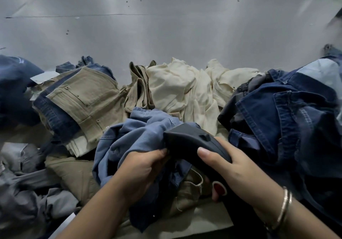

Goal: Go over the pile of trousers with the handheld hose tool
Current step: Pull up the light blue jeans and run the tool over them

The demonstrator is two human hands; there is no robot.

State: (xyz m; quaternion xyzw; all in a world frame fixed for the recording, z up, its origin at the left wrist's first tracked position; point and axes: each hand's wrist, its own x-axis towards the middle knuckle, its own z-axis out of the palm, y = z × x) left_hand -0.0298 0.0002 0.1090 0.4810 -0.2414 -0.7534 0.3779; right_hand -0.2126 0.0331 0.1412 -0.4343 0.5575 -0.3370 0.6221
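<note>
A dark grey handheld hose tool (192, 142) sits low in the middle of the view, its nozzle end pressed against a light blue pair of trousers (129, 136). My right hand (231, 170) grips the tool's handle, thumb along the top. My left hand (142, 172) holds a bunched fold of the light blue trousers just beside the nozzle. The pile spreads around them: khaki trousers (87, 98) to the left, cream trousers (185, 90) behind, dark blue jeans (277, 112) to the right.
A grey metal wall (166, 31) rises behind the pile. Grey garments (24, 192) lie at the lower left and more dark blue denim (14, 86) at the far left. A metal bangle (285, 207) circles my right wrist.
</note>
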